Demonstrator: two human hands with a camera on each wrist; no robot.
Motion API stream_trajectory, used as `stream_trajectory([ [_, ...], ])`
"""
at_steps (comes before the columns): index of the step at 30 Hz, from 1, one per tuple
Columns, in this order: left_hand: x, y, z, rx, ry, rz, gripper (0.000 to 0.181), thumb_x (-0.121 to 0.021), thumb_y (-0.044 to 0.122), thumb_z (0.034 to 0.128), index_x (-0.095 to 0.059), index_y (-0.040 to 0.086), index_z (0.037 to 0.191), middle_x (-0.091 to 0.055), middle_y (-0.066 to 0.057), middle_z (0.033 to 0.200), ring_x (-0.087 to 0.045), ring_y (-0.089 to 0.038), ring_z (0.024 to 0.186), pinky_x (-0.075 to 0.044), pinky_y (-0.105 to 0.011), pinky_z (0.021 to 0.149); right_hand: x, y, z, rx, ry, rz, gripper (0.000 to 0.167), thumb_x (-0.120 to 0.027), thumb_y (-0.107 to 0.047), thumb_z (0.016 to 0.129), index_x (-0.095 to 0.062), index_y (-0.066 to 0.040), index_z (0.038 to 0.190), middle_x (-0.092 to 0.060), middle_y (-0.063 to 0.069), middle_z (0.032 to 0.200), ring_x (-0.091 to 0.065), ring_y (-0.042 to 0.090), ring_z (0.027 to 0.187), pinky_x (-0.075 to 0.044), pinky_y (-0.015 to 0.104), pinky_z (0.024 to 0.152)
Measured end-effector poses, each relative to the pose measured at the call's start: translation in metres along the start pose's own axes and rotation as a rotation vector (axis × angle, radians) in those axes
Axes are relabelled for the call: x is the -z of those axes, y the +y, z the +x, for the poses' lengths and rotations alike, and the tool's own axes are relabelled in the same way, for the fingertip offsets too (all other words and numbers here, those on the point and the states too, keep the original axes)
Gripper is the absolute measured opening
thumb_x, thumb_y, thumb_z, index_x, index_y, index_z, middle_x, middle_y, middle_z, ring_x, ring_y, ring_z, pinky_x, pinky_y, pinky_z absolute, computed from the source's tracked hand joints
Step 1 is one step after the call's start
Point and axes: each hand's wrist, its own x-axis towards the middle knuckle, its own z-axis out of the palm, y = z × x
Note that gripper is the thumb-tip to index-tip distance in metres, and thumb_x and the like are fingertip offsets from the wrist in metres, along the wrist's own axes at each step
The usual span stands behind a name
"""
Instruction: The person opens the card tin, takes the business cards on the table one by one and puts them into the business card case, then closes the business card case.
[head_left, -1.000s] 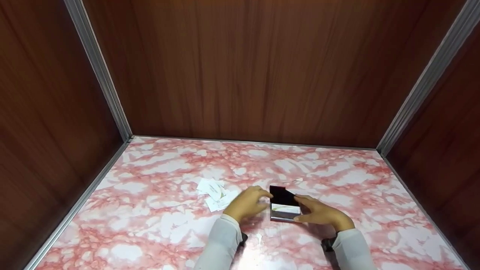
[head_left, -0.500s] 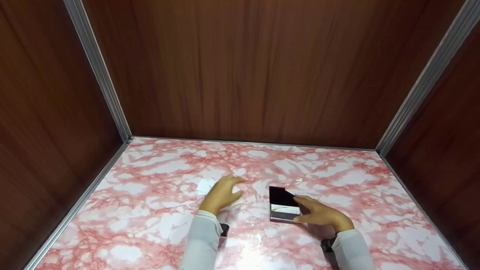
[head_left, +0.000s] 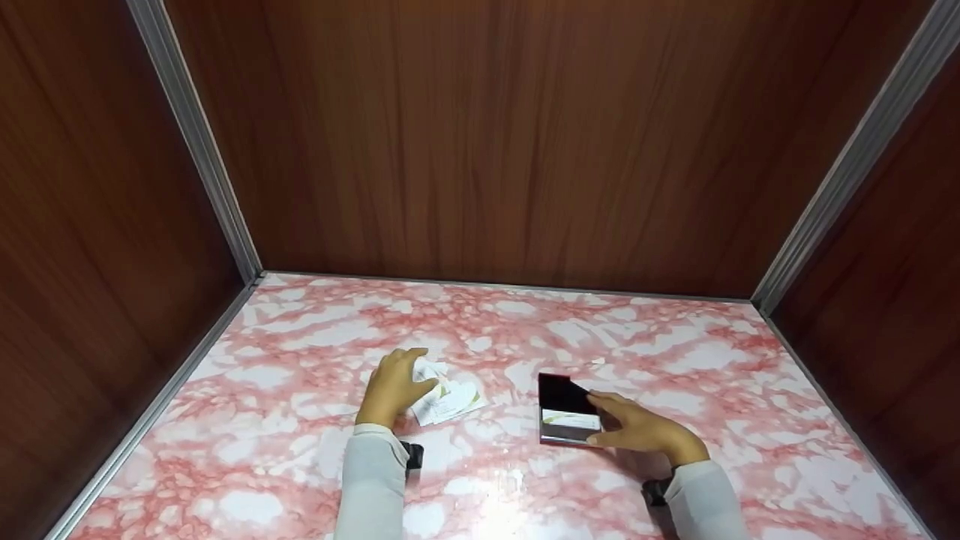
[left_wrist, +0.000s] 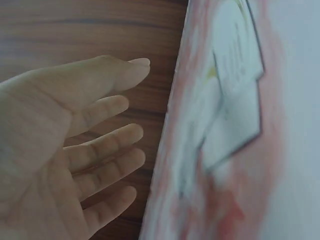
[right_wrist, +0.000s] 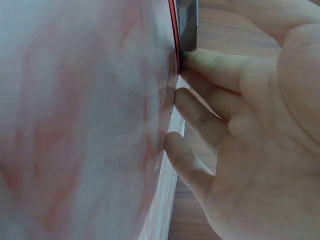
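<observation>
Several white cards (head_left: pixel 456 403) with printed lines and green-yellow curves lie loosely overlapped on the table. At their left edge hovers my left hand (head_left: pixel 394 386), thumb and fingers spread apart. The left wrist view shows that palm with nothing in it and the cards (left_wrist: pixel 235 120) beyond the fingertips. To the right lies an open card case (head_left: pixel 570 431), its black lid folded back and a card showing inside. My right hand (head_left: pixel 637 424) holds the case by its right side between thumb and forefinger. In the right wrist view the forefinger touches the case's corner (right_wrist: pixel 188 30); the other fingertips rest on the table.
The red-and-white marbled tabletop (head_left: pixel 300 450) is enclosed by brown wood-grain panels (head_left: pixel 480 150) at the back and both sides. Grey metal posts (head_left: pixel 199 142) stand at the back corners. A dark strap (head_left: pixel 414 455) sits on each wrist.
My left hand has moved left from beside the case, across the cards to their left side. The right hand and the case have stayed in place.
</observation>
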Motion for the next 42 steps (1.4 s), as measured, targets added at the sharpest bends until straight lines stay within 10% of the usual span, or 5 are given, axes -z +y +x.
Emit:
stream_trajectory([
  [17,-0.016,-0.006,0.000,0.193,-0.072,0.105,0.083,-0.083,0.037,0.0792,-0.048,0.009,0.149,-0.053,-0.020,0.140,-0.045,-0.039,0.125,-0.037,-0.059,0.100,0.001,-0.003,-0.001,-0.003,0.002,0.007,0.085,-0.071,-0.037,0.093,-0.027,-0.002,0.157,-0.020,0.027,0.160,-0.017,0.050,0.145,-0.022,0.067,0.110],
  [35,-0.017,-0.006,0.002,0.178,0.029,0.078,0.091,-0.088,0.029,0.0752,-0.044,-0.003,0.148,-0.050,-0.023,0.125,-0.050,-0.040,0.117,-0.044,-0.055,0.095,-0.001,0.000,0.000,0.017,0.010,-0.001,0.086,-0.071,-0.038,0.093,-0.028,0.000,0.157,-0.021,0.029,0.159,-0.020,0.049,0.144,-0.022,0.066,0.111],
  [42,-0.018,-0.007,0.001,0.142,0.103,0.070,0.060,-0.082,0.015,0.0831,-0.058,-0.008,0.133,-0.052,-0.023,0.114,-0.055,-0.039,0.109,-0.050,-0.051,0.089,0.000,-0.001,-0.001,0.020,0.007,-0.020,0.085,-0.070,-0.038,0.093,-0.028,0.000,0.157,-0.022,0.028,0.159,-0.020,0.050,0.144,-0.023,0.068,0.110],
])
